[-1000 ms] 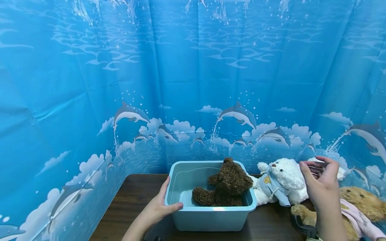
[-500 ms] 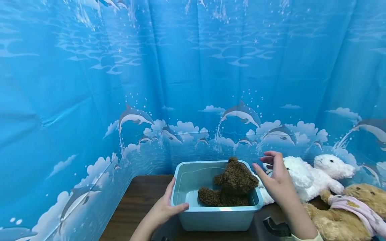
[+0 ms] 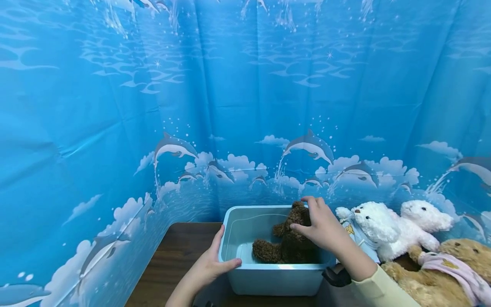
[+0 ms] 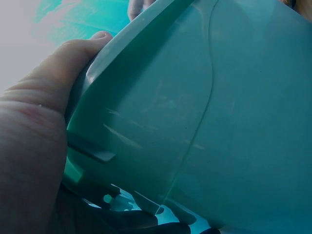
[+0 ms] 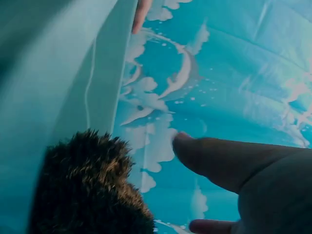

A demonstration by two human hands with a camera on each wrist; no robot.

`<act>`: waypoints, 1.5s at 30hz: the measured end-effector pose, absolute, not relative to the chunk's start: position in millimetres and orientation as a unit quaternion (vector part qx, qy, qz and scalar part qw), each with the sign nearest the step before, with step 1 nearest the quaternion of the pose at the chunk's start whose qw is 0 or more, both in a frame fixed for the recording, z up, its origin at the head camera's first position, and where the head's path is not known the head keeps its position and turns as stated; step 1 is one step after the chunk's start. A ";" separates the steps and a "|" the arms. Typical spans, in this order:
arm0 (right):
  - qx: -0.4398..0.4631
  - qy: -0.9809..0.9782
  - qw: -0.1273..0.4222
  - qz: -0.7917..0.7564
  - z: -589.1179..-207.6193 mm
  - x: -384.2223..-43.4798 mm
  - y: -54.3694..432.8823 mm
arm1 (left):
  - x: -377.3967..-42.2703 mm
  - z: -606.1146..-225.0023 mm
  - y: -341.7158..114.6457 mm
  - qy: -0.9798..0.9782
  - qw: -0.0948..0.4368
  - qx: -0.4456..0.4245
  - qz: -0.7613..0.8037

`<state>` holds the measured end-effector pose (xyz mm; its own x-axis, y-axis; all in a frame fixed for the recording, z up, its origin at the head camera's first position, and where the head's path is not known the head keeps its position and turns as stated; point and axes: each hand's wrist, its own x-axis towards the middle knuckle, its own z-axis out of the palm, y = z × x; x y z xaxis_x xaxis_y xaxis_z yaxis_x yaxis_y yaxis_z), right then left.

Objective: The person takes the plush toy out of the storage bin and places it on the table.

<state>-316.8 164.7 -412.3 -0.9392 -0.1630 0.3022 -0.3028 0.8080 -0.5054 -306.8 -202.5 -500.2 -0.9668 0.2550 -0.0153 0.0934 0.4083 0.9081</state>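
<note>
My left hand (image 3: 207, 265) holds the left front corner of a light blue plastic storage bin (image 3: 274, 281), thumb along the front rim and fingers along the left side. In the left wrist view the thumb (image 4: 73, 61) lies against the bin wall (image 4: 234, 112). A dark brown teddy bear (image 3: 267, 250) sits inside the bin at its right end. My right hand (image 3: 324, 226) is over the bin's right side, hiding part of the bear's head. The right wrist view shows the thumb (image 5: 214, 158) extended and apart from the bear's fur (image 5: 92, 190).
Right of the bin lie a white teddy bear (image 3: 376, 219) in a light blue hoodie, another white plush animal (image 3: 426, 215) and a tan teddy bear (image 3: 426, 285) in a pink top. Beneath them is a dark wooden table (image 3: 180, 243). A blue dolphin-print curtain (image 3: 238, 94) hangs behind.
My right hand has moved left from above the white plush toys to the brown bear's head. My left hand stays on the bin. The view has shifted slightly.
</note>
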 end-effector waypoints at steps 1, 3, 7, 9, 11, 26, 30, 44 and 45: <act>0.122 -0.946 0.111 0.281 -411.6 -319.3 165.7 | -306.9 -499.7 -201.9 0.836 0.076 0.105 0.534; 0.119 -0.949 0.079 0.281 -410.9 -323.2 168.0 | -307.1 -499.0 -201.2 0.834 0.078 0.108 0.535; 0.120 -0.947 0.020 0.297 -411.6 -328.4 171.3 | -306.6 -498.8 -201.1 0.829 0.085 0.113 0.541; 0.124 -0.946 0.001 0.298 -412.2 -331.2 172.4 | -306.4 -499.3 -201.7 0.826 0.087 0.115 0.545; 0.130 -0.946 -0.012 0.295 -412.0 -334.1 173.3 | -306.4 -500.0 -202.5 0.827 0.085 0.116 0.543; 0.136 -0.958 -0.077 0.241 -414.5 -347.4 174.3 | -307.1 -501.4 -205.1 0.828 0.084 0.122 0.541; 0.141 -0.961 -0.068 0.228 -414.2 -351.1 173.9 | -307.3 -501.9 -204.5 0.827 0.085 0.120 0.542; 0.176 -0.928 0.061 0.322 -408.4 -331.8 172.8 | -307.6 -503.3 -205.3 0.822 0.082 0.126 0.550; 0.181 -0.924 0.078 0.328 -407.2 -327.9 173.3 | -307.4 -503.2 -205.3 0.822 0.081 0.125 0.550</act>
